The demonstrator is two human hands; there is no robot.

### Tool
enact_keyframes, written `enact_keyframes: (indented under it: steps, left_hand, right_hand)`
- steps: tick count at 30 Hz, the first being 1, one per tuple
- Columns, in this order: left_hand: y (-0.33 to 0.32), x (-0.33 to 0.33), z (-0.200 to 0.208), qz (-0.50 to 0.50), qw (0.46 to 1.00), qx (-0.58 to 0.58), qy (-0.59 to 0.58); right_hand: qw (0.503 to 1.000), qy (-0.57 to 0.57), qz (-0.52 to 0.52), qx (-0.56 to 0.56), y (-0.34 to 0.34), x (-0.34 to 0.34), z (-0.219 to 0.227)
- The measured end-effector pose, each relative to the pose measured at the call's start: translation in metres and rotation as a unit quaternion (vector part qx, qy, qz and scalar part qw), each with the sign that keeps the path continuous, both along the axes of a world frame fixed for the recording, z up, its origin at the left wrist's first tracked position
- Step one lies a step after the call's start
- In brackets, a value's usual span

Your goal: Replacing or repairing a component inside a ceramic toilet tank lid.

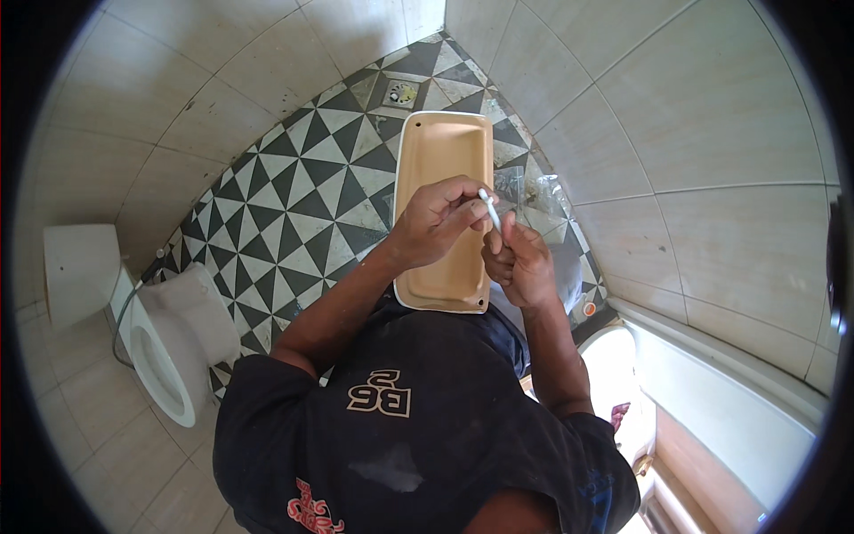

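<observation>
The white rod point(490, 210) was pinched by my left hand point(436, 224) and, nearer me, my right hand point(525, 264), over the right edge of the tan tray point(445, 147).

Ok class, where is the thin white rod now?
In the head view, the thin white rod is above and right of centre, between the left hand and the right hand, in line with the right edge of the tan tray.
</observation>
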State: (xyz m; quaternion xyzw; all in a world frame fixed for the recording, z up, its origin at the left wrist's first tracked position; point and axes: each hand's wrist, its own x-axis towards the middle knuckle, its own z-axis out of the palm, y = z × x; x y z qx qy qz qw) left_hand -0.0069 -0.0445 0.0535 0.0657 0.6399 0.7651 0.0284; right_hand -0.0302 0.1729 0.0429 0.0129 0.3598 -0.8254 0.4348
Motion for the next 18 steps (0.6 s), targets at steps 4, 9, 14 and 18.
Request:
enact_keyframes:
  steps: [4, 9, 14, 18]
  left_hand:
    - [-0.002, 0.005, -0.005, -0.007, 0.999, 0.04, -0.025]
    - [0.002, 0.007, -0.01, 0.028, 0.999, 0.013, -0.013]
    - [0.005, 0.006, -0.003, 0.004, 1.0, 0.001, -0.021]
    - [0.005, 0.002, -0.004, 0.002, 1.0, -0.006, -0.023]
  right_hand:
    - [0.967, 0.176, -0.101, 0.154, -0.025, 0.015, 0.012]
    - [0.784, 0.436, -0.263, 0.355, -0.031, 0.017, 0.008]
    - [0.801, 0.415, -0.181, 0.391, -0.021, 0.019, 0.007]
    - [0.917, 0.24, -0.113, 0.297, -0.016, 0.02, 0.006]
